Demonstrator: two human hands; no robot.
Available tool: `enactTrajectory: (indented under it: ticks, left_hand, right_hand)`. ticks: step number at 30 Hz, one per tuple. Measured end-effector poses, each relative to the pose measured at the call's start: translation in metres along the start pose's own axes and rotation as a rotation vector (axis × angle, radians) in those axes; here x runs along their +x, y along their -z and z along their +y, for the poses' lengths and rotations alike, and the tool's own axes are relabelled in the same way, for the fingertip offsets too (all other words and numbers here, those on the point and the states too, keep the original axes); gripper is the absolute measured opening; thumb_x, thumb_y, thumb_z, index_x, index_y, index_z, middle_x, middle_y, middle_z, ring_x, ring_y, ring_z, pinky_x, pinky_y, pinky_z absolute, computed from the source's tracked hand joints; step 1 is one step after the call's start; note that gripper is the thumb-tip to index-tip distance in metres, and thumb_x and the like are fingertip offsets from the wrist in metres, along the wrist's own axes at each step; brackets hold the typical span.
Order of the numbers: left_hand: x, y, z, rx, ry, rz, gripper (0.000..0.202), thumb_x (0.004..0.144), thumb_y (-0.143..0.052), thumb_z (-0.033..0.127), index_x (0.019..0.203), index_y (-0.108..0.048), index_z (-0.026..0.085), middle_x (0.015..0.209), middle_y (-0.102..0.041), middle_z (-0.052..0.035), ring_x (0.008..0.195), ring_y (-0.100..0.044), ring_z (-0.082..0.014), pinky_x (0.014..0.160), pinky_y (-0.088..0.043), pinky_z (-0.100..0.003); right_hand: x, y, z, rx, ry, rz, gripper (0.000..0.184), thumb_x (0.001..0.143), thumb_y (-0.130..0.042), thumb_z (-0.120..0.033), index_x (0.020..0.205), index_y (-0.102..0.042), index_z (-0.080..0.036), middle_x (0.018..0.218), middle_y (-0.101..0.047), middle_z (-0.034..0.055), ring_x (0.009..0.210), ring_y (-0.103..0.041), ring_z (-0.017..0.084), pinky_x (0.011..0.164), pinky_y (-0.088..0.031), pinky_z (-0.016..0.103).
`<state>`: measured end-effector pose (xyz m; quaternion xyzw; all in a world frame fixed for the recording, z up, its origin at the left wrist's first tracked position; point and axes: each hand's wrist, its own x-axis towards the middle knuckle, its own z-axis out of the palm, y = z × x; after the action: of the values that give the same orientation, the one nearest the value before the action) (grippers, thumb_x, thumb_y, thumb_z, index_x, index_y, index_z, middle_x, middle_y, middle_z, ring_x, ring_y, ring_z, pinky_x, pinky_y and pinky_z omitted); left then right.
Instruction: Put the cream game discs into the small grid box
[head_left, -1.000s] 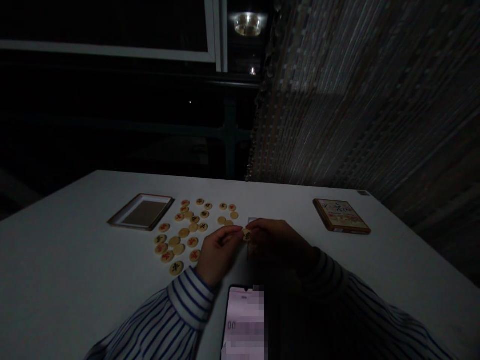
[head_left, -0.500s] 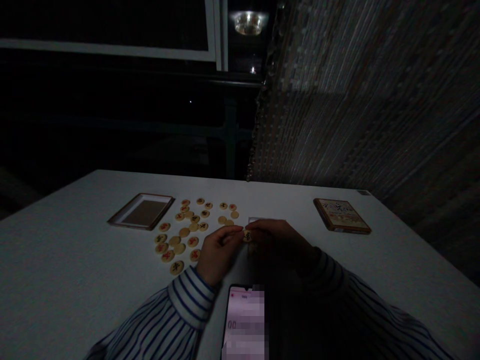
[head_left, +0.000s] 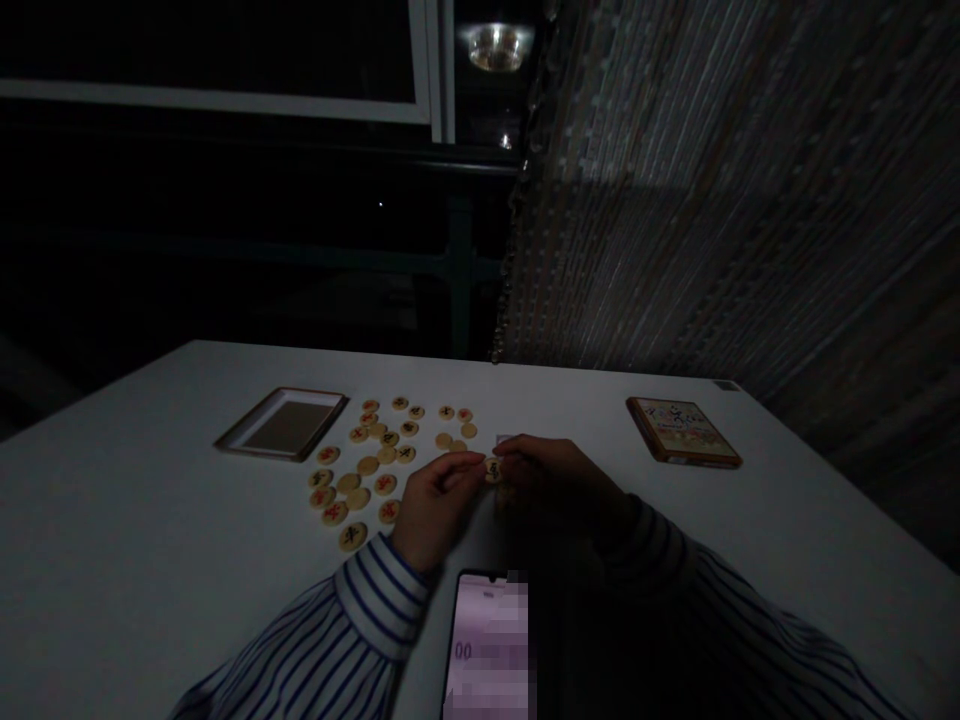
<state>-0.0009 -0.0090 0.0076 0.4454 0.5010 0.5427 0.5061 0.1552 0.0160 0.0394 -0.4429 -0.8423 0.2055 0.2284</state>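
Dimly | left hand (head_left: 435,505) and right hand (head_left: 555,478) pinch disc (head_left: 493,468) | markings unreadable | right hand shadowed

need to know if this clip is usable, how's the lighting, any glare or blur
Head view: very dim, window side nearly black. The right hand sits in deep shadow, the left hand is better lit, and both pinch one round game piece whose mark is unreadable. The phone screen glows brightest, partly pixelated. A ceiling lamp gives mild glare. Table edges bend at the corners.

the scene is very dim; a ceiling lamp (head_left: 495,47) glints overhead, the phone screen (head_left: 487,640) glows, and deep shadow covers the right side, with edges bowed.
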Motion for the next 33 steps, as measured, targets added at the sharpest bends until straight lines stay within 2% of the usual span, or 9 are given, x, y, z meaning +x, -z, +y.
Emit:
enactTrajectory:
  ticks: [8, 12, 15, 21, 27, 33]
  left_hand:
    - [-0.001, -0.001, 0.002, 0.024, 0.001, -0.008, 0.022, 0.059, -0.065, 0.029, 0.076, -0.065, 0.014, 0.065, -0.068, -0.0032, 0.063, -0.063, -0.0148, 0.060, -0.050, -0.026]
    - [-0.001, -0.001, 0.003, 0.013, -0.017, 0.001, 0.021, 0.058, -0.066, 0.028, 0.074, -0.065, 0.014, 0.066, -0.069, -0.0036, 0.064, -0.063, -0.0157, 0.061, -0.051, -0.026]
    - [-0.001, -0.001, 0.003, 0.003, -0.006, -0.009, 0.020, 0.059, -0.066, 0.027, 0.075, -0.065, 0.015, 0.066, -0.069, -0.0031, 0.064, -0.064, -0.0154, 0.062, -0.051, -0.026]
    - [-0.001, 0.000, 0.000, 0.004, -0.027, -0.032, 0.022, 0.061, -0.065, 0.029, 0.078, -0.065, 0.014, 0.071, -0.069, -0.0045, 0.065, -0.064, -0.0155, 0.062, -0.051, -0.026]
    - [0.000, 0.001, -0.005, 0.017, -0.029, -0.062, 0.022, 0.063, -0.064, 0.029, 0.080, -0.064, 0.014, 0.074, -0.070, -0.0040, 0.069, -0.064, -0.0151, 0.065, -0.051, -0.026]
    - [0.001, 0.001, -0.006, 0.015, -0.027, -0.066, 0.022, 0.063, -0.064, 0.029, 0.080, -0.063, 0.015, 0.073, -0.070, -0.0036, 0.069, -0.064, -0.0155, 0.066, -0.051, -0.027]
  right_hand:
    - [0.001, -0.001, 0.003, -0.006, -0.012, -0.021, 0.020, 0.079, -0.045, -0.020, 0.093, -0.058, -0.017, 0.081, -0.066, 0.0026, 0.070, -0.060, 0.012, 0.062, -0.043, 0.023]
    - [0.002, -0.001, 0.003, -0.020, 0.035, -0.031, 0.020, 0.080, -0.045, -0.023, 0.094, -0.059, -0.017, 0.083, -0.066, 0.0035, 0.073, -0.059, 0.012, 0.064, -0.042, 0.023]
    - [0.002, -0.001, 0.002, -0.075, 0.082, -0.051, 0.020, 0.081, -0.045, -0.024, 0.094, -0.059, -0.017, 0.087, -0.065, 0.0044, 0.075, -0.059, 0.013, 0.065, -0.042, 0.023]
    - [0.002, -0.004, 0.007, -0.205, 0.154, -0.042, 0.025, 0.075, -0.055, -0.028, 0.098, -0.057, -0.018, 0.089, -0.064, 0.0042, 0.078, -0.057, 0.015, 0.067, -0.040, 0.026]
    - [0.001, -0.005, 0.010, -0.266, 0.183, -0.012, 0.027, 0.077, -0.053, -0.035, 0.098, -0.056, -0.018, 0.091, -0.063, 0.0053, 0.082, -0.055, 0.016, 0.070, -0.038, 0.029]
    - [0.001, -0.004, 0.009, -0.328, 0.189, -0.050, 0.028, 0.078, -0.052, -0.036, 0.099, -0.056, -0.018, 0.093, -0.062, 0.0062, 0.084, -0.054, 0.017, 0.071, -0.036, 0.029]
